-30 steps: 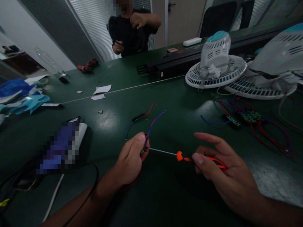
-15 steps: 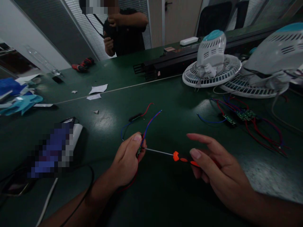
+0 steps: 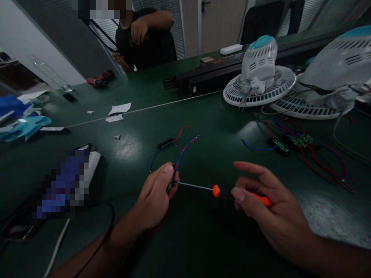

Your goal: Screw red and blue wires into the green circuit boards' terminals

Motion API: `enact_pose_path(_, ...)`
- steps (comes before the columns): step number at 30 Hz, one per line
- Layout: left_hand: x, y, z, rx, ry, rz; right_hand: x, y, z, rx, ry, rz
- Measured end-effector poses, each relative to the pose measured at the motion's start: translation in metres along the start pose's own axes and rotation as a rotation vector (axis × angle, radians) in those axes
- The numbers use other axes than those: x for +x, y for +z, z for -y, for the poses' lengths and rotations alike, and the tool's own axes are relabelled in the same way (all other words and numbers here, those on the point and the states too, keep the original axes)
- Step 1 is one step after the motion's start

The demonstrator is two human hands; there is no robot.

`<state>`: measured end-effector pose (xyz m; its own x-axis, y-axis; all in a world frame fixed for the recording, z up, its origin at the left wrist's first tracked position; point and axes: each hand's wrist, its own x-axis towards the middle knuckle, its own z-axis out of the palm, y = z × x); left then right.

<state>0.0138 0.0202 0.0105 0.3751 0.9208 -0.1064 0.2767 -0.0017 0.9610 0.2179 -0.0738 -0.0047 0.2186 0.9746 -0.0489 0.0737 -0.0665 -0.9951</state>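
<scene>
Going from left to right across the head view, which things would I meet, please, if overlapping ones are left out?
Bottle → paper scraps → left hand → screwdriver shaft → right hand.

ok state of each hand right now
Left hand: closed, holding a green circuit board with wires.
Right hand: partly closed, holding an orange screwdriver.

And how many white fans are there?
2: one fan right of centre, the other fan at the right edge, partly cut off. More may be hidden behind.

screwdriver handle [image 3: 225,192]: orange, black | wires [image 3: 183,150]: red, blue | tabletop [image 3: 199,117]: dark green | fans [image 3: 259,63]: white, turquoise-topped
</scene>
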Motion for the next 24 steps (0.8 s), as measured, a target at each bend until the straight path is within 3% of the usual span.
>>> enact_pose_path(11,0.0014,-0.0004,0.0015,-0.006,-0.011,-0.005,-0.0043,-0.002,0.0059,-0.016,0.118,0.059)
enact_pose_path(24,0.0012,0.0002,-0.0017,0.012,-0.002,-0.003,-0.0054,-0.0003,0.0042,-0.062,-0.035,0.039)
